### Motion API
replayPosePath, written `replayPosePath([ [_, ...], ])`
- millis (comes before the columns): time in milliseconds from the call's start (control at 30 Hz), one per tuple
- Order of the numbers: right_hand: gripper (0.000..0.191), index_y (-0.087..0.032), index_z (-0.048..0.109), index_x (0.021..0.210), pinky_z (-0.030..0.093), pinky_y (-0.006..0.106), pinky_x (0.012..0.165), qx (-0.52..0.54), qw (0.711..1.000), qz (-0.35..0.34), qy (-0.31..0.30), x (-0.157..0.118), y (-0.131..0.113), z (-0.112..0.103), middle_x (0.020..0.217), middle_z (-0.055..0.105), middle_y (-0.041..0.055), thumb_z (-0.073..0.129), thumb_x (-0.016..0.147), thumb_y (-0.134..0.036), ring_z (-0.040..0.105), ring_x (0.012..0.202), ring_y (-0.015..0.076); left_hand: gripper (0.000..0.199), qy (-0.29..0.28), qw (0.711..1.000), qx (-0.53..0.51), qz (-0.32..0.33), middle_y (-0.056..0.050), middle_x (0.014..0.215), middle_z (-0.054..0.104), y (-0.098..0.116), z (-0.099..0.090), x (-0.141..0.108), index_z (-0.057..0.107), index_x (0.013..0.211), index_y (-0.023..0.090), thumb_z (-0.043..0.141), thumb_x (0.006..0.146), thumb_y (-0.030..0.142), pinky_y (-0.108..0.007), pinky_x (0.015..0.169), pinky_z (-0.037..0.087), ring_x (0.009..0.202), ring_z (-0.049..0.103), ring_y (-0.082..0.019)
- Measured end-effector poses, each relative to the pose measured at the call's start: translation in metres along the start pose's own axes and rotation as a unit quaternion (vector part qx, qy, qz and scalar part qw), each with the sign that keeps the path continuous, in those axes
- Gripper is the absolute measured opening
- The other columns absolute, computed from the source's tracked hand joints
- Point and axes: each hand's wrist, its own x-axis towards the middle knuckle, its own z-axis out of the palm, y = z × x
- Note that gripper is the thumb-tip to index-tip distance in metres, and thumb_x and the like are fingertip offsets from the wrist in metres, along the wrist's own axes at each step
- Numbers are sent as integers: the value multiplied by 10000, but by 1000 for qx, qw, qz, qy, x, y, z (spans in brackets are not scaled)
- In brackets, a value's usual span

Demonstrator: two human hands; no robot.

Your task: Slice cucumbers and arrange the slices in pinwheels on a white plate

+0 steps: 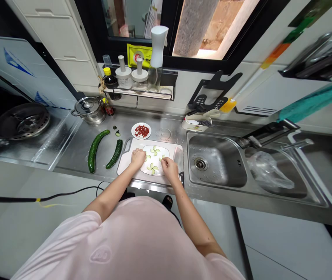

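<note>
On a pale cutting board (125, 165) lies a white plate (145, 172) with thin green-edged cucumber slices (152, 168) set out in pinwheel shapes. My left hand (138, 157) is at the plate's left side, its fingers curled closed; what is in them, if anything, is hidden. At the right side, my right hand (170, 170) pinches at a cucumber slice (161, 158) by the rim. A knife (179, 157) lies along the board's right end, partly behind my right hand. Left of the board are a long whole cucumber (96, 149) and a shorter cut cucumber (115, 154).
Behind the board stands a small plate of chopped red pieces (142, 131). Cucumber ends (117, 133) lie near it. A lidded steel pot (89, 110) is at the back left, a frying pan (21, 120) farther left. To the right is a sink (217, 171) with a plastic bag (268, 171).
</note>
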Motion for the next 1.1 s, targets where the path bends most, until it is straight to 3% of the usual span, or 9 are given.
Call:
replayPosePath([
  [333, 291, -190, 652, 870, 375, 259, 648, 32, 999, -3, 26, -11, 10, -4, 771, 640, 44, 413, 877, -356, 549, 699, 174, 270, 47, 998, -44, -5, -128, 911, 662, -5, 6, -6, 712, 893, 157, 466, 844, 254, -347, 825, 399, 963, 536, -253],
  [467, 301, -189, 657, 866, 369, 258, 627, 30, 999, 7, 28, -16, 12, -5, 726, 628, 36, 421, 876, -376, 545, 681, 176, 249, 87, 987, -119, -65, -82, 898, 666, -17, 2, 7, 693, 941, 203, 488, 840, 300, -312, 791, 414, 926, 556, -231],
  [667, 298, -185, 660, 874, 373, 257, 624, 38, 998, 10, 40, -17, 14, -7, 707, 626, 31, 430, 870, -374, 544, 668, 173, 274, 127, 961, -178, -170, -78, 998, 659, -39, -5, 45, 659, 1051, 229, 488, 840, 264, -298, 803, 418, 968, 572, -220],
  [833, 289, -189, 657, 871, 370, 252, 621, 39, 998, 13, 41, -15, 11, -9, 729, 638, 30, 437, 874, -377, 545, 668, 167, 295, 118, 962, -159, -189, -95, 1075, 633, -49, -11, 75, 648, 1091, 251, 485, 846, 243, -311, 815, 417, 998, 561, -225],
  [1100, 313, -189, 661, 881, 372, 258, 615, 34, 998, 27, 42, -13, 11, -14, 735, 646, 39, 439, 874, -410, 549, 671, 172, 274, 57, 981, -115, -145, -88, 1095, 602, -61, -21, 103, 697, 998, 267, 475, 850, 207, -315, 858, 403, 1039, 530, -225],
])
